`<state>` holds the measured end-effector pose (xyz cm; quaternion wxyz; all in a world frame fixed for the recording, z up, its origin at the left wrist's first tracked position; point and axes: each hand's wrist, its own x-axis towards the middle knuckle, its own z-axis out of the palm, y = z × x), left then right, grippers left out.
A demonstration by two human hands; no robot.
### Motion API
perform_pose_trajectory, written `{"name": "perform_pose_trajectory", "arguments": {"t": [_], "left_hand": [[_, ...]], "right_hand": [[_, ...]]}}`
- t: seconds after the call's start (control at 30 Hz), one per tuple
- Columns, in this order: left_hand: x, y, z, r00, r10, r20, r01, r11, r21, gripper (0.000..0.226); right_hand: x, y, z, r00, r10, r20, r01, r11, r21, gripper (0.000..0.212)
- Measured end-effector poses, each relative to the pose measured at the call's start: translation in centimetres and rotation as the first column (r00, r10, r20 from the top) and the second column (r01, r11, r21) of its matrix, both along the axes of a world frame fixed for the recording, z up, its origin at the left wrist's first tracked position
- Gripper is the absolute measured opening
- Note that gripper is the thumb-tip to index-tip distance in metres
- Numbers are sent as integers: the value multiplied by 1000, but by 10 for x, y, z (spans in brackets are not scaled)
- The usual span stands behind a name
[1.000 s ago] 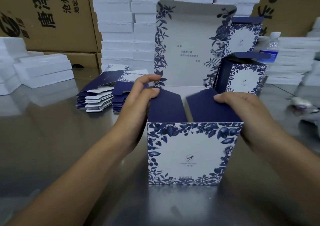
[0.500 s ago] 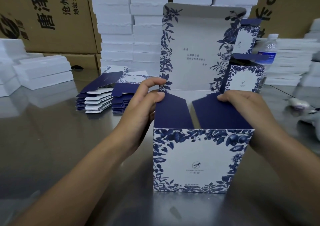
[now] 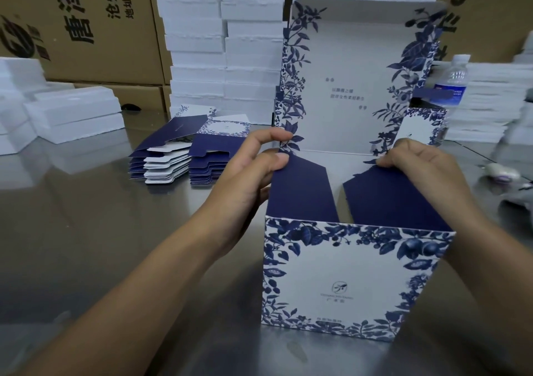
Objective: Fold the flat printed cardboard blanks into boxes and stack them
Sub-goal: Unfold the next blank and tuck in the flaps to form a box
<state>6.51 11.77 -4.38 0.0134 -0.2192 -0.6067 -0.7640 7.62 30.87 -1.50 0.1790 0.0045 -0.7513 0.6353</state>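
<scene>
The steel table (image 3: 72,231) fills the lower view. Brown cartons (image 3: 95,29) with black print stand along its far side, and white foam trays (image 3: 225,43) are stacked high in front of them, with more at the far left and right.

The box (image 3: 340,283), white with a blue floral border, stands upright on the table near the front, right of centre. Its lid (image 3: 354,87) stands straight up from the back wall, printed inside with leaves and a few lines of text. 2 dark blue flaps lie folded inward over the opening with a gap between them: the left flap (image 3: 300,191) and the right flap (image 3: 395,199).

The left hand (image 3: 248,173) is against the box's left side, with its thumb and curled forefinger pinching the far corner of the left flap. The right hand (image 3: 427,170) curls over the far edge of the right flap and grips it.

2 piles of flat blanks (image 3: 170,156) lie side by side on the table behind the left hand. A folded box (image 3: 424,124) stands behind the right hand, mostly hidden. A bottle (image 3: 451,84) with a blue label stands just beyond it.
</scene>
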Motion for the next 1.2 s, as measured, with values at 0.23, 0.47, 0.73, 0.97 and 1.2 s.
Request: {"name": "perform_pose_trajectory", "arguments": {"t": [0.23,0.47,0.73,0.97,1.2], "left_hand": [[0,-1,0,1000,-9,-15,10,1000,13,28],[-6,3,1,976,188,-114,-193,980,-40,19],[-9,0,6,942,323,-87,-329,941,-73,49],[-3,-5,13,971,223,85,-220,975,-40,19],[0,-6,18,957,191,217,-202,979,28,24]], "right_hand": [[2,-3,1,998,-5,-56,4,1000,-8,28],[1,-9,-4,998,-1,-62,-13,973,-229,26],[-6,-10,-8,986,158,-44,-164,960,-227,57],[-2,-12,-8,990,59,-129,-65,997,-44,28],[-15,-13,20,962,271,24,-272,962,22,28]]}}
